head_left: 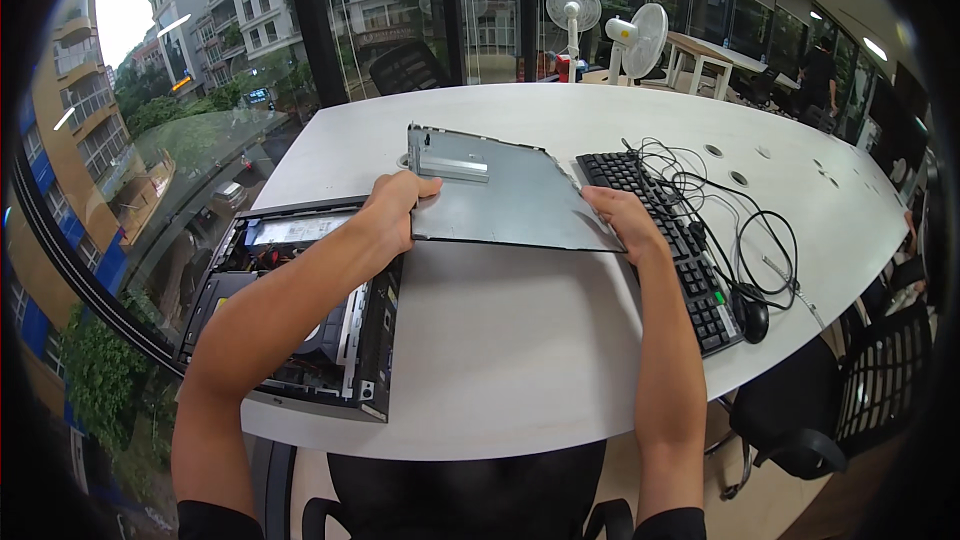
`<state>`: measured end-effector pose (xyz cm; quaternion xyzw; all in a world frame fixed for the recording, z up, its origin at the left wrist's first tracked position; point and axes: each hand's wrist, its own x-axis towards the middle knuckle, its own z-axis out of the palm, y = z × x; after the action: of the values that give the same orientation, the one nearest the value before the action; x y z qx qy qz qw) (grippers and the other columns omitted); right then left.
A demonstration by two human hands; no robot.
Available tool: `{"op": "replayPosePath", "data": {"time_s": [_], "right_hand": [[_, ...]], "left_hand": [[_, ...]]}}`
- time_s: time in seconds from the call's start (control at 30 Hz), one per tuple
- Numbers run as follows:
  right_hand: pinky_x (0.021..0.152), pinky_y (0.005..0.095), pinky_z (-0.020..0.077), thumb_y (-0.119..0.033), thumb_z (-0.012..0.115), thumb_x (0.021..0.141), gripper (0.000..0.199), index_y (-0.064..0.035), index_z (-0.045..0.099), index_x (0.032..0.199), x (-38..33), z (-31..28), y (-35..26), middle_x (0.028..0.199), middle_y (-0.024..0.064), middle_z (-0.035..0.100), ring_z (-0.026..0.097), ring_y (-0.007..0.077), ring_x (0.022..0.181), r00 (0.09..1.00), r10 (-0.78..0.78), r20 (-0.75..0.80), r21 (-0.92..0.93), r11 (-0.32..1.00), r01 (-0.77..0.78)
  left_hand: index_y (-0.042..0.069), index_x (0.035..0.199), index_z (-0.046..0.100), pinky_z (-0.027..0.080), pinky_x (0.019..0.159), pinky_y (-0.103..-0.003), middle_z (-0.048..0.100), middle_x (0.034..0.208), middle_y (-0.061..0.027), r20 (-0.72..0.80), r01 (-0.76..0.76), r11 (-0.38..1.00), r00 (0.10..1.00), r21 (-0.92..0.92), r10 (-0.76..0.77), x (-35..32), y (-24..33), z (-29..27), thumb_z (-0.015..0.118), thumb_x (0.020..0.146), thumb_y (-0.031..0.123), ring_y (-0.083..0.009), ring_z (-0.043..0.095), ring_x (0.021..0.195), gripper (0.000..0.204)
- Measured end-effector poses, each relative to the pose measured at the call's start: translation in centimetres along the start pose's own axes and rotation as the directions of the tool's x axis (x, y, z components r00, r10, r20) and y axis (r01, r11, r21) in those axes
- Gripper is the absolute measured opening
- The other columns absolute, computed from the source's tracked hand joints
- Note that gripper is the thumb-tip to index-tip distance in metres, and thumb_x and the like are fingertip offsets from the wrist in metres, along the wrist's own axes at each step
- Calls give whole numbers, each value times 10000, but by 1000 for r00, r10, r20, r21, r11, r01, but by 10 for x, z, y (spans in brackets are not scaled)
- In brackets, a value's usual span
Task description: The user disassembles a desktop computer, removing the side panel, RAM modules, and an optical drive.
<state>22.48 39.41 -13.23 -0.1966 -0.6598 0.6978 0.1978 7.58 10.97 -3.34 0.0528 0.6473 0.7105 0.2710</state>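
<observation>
A flat metal computer case side panel [510,195] is held up over the middle of the white table, tilted, its bare grey inner face toward me. My left hand [398,202] grips its left edge, thumb on the face beside a raised metal strip. On the panel's right edge my right hand [622,218] is closed, thumb on top; the fingers beneath are hidden. To the left lies the opened black desktop computer case [375,360] with drives and wiring exposed. My left forearm crosses above it and hides part of the inside.
A black keyboard [655,210] lies right of the panel, with a tangle of black cables [735,210] and a mouse [752,312] beside it. Office chairs [840,390] stand at the table's right and front edges. Two white fans [640,40] and a distant person [818,75] are beyond the table [500,360].
</observation>
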Motion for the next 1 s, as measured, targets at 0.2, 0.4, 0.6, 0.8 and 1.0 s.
{"op": "replayPosePath", "data": {"time_s": [0.2,0.4,0.6,0.8,1.0], "right_hand": [[775,267,515,-7,692,880,577,-5,483,1419,-9,15,-5,1037,129,683,631,137,880,995,-42,-91,-58,998,37],[704,263,526,28,682,883,453,-40,536,1306,0,12,10,957,101,662,630,133,823,982,-117,-151,-94,990,103],[646,242,464,29,700,872,374,-48,553,1207,3,17,17,889,45,611,562,97,753,973,-163,-165,-156,978,137],[664,231,429,-3,702,888,320,-57,544,1161,13,14,33,891,30,592,535,84,772,972,-171,-161,-228,965,132],[675,286,450,-66,786,812,312,-69,628,1080,13,16,35,833,32,581,508,125,739,944,-275,-183,-441,881,171]], "left_hand": [[-145,1164,556,517,781,-513,602,1117,-237,-127,-35,981,990,189,60,26,-10,7,635,875,8,-314,626,981,336],[-141,1341,452,389,1021,-583,401,1446,-347,-38,56,797,998,601,-41,36,-20,16,638,836,15,-449,407,1340,560],[-101,1263,576,458,981,-556,505,1402,-298,-121,111,732,992,672,-40,63,-53,18,584,825,5,-426,467,1329,451],[-62,1247,612,494,965,-511,495,1415,-272,-112,126,613,992,780,-61,57,-52,21,619,821,64,-420,500,1276,445],[-108,1142,631,472,1000,-510,570,1285,-336,59,-42,404,998,914,-30,51,-61,15,760,814,239,-429,521,1259,494]]}}
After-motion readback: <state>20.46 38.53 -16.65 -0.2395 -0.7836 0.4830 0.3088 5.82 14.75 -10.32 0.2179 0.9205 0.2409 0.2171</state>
